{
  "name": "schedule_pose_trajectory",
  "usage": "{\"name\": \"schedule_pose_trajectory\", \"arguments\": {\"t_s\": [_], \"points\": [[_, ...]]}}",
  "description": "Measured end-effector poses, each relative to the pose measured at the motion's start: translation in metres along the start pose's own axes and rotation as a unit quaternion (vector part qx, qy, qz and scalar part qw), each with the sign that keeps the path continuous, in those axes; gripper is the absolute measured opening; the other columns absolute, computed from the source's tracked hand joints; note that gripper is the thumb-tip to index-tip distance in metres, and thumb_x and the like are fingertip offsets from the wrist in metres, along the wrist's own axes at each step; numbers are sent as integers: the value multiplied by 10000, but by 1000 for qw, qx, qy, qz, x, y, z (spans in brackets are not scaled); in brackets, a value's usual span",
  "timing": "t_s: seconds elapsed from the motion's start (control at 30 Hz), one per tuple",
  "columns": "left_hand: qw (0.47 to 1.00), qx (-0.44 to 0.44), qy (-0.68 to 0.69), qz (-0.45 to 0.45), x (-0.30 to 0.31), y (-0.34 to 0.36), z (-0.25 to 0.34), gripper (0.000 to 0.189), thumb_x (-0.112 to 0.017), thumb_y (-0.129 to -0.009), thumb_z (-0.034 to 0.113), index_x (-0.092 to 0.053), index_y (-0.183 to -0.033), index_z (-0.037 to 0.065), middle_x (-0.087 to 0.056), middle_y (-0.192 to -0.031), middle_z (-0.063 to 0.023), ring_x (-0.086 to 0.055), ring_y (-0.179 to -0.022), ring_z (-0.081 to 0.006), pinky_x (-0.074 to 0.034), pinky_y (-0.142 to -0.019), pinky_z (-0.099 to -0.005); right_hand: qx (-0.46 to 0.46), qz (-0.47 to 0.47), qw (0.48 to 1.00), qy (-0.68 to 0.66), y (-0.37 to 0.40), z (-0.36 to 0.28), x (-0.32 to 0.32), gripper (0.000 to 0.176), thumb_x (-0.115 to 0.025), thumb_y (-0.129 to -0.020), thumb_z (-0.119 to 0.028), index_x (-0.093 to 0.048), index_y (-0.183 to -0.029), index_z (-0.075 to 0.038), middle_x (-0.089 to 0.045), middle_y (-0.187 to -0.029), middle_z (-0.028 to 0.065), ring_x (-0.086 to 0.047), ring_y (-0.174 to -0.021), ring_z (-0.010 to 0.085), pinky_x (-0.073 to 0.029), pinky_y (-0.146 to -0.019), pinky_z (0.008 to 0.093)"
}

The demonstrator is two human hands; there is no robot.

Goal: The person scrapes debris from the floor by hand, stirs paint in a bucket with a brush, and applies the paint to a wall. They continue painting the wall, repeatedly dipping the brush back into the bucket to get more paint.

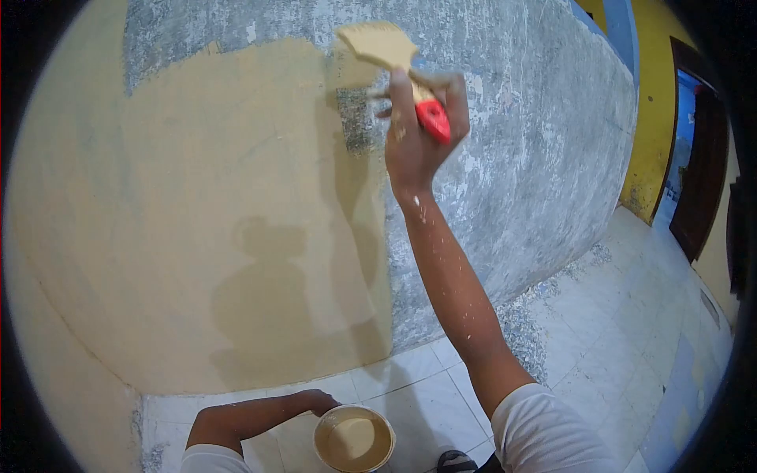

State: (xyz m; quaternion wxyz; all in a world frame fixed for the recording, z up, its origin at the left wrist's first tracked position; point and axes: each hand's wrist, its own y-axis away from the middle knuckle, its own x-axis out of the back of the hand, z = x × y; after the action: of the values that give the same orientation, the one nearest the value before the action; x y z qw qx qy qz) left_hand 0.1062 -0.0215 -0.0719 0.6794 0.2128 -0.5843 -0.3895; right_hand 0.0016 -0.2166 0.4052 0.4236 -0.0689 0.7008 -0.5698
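Observation:
My right hand is raised in front of the wall, its fingers wrapped round a paintbrush with a red-tipped handle. Beige paint coats the brush head, which points up and left at the border between the painted wall and the bare grey wall. Low in the view, my left hand is at the rim of a round bucket of beige paint; its fingers are mostly hidden behind the bucket.
White floor tiles run along the wall base, with flaked debris on the right. Part of a dark sandal shows beside the bucket. A yellow wall and an open brown door are at far right.

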Motion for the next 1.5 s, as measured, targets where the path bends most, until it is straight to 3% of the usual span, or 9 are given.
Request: {"name": "schedule_pose_trajectory", "arguments": {"t_s": [0.07, 0.3, 0.43, 0.6, 0.87, 0.97, 1.1, 1.27, 1.5], "points": [[1000, -7, -16, 10, -17, -20, -17, 438, -572, -934, 345, -506, -1332, 174, -628, -1244, -146, -597, -1150, -350, -473, -955, -492, -8, -15, 998, -53, -12, -1, -11, 133, -661, -888, -61, -537, -912, -19, -613, -781, 78, -686, -667, 134, -518, -449, 225], [999, 3, 13, 34, -14, -3, -7, 438, -624, -898, 350, -540, -1282, 158, -650, -1185, -163, -611, -1114, -368, -495, -913, -508, 68, -52, 985, 147, 14, 28, -8, 198, -675, -870, -72, -507, -781, -18, -529, -689, 12, -561, -569, 92, -464, -478, 241], [999, -5, 13, 36, -44, -24, -34, 456, -600, -913, 356, -513, -1317, 164, -642, -1199, -171, -605, -1125, -367, -494, -916, -507, -103, -24, 993, 44, 61, 4, 15, 175, -650, -882, -30, -517, -768, -24, -501, -678, 14, -536, -563, 85, -433, -501, 250], [999, -10, -11, 43, -59, -33, -47, 429, -561, -929, 356, -519, -1317, 179, -643, -1203, -161, -612, -1116, -360, -491, -928, -490, -205, -20, 972, 110, 115, -28, 52, 100, -624, -903, -9, -545, -841, -4, -540, -731, 30, -643, -639, 109, -489, -467, 228], [1000, 3, -2, 20, -41, -22, -26, 411, -641, -878, 342, -595, -1227, 129, -666, -1152, -161, -631, -1078, -361, -507, -892, -491, 3, -9, 1000, 8, 22, -11, -19, 127, -636, -902, -21, -518, -860, -5, -596, -796, 67, -673, -658, 139, -518, -476, 232], [999, 21, -29, -3, -35, -19, -19, 418, -606, -900, 365, -586, -1252, 139, -661, -1178, -158, -631, -1087, -351, -506, -909, -479, -11, -19, 999, 25, 6, 5, -40, 108, -623, -897, -18, -524, -856, -32, -584, -749, 45, -659, -637, 119, -485, -470, 224], [999, 16, -38, 5, -25, -18, -13, 398, -613, -897, 347, -598, -1239, 145, -672, -1155, -151, -637, -1077, -343, -516, -891, -479, 143, -6, 965, 220, 30, 23, -29, 176, -655, -880, -95, -511, -791, -48, -522, -636, 31, -541, -517, 87, -408, -488, 251], [999, 4, -15, 29, -44, -36, -32, 372, -607, -900, 337, -608, -1216, 142, -677, -1134, -151, -641, -1063, -349, -521, -877, -480, 30, 0, 991, 132, 34, -3, -29, 194, -663, -873, -84, -504, -772, -39, -518, -599, 24, -562, -494, 85, -428, -468, 252], [999, 9, -25, 18, -62, -45, -45, 403, -601, -896, 382, -604, -1220, 143, -677, -1126, -158, -643, -1057, -350, -520, -876, -485, 71, -19, 988, 133, 15, 23, -41, 164, -654, -882, -97, -513, -813, -49, -532, -612, 17, -580, -500, 100, -428, -446, 241]]}}
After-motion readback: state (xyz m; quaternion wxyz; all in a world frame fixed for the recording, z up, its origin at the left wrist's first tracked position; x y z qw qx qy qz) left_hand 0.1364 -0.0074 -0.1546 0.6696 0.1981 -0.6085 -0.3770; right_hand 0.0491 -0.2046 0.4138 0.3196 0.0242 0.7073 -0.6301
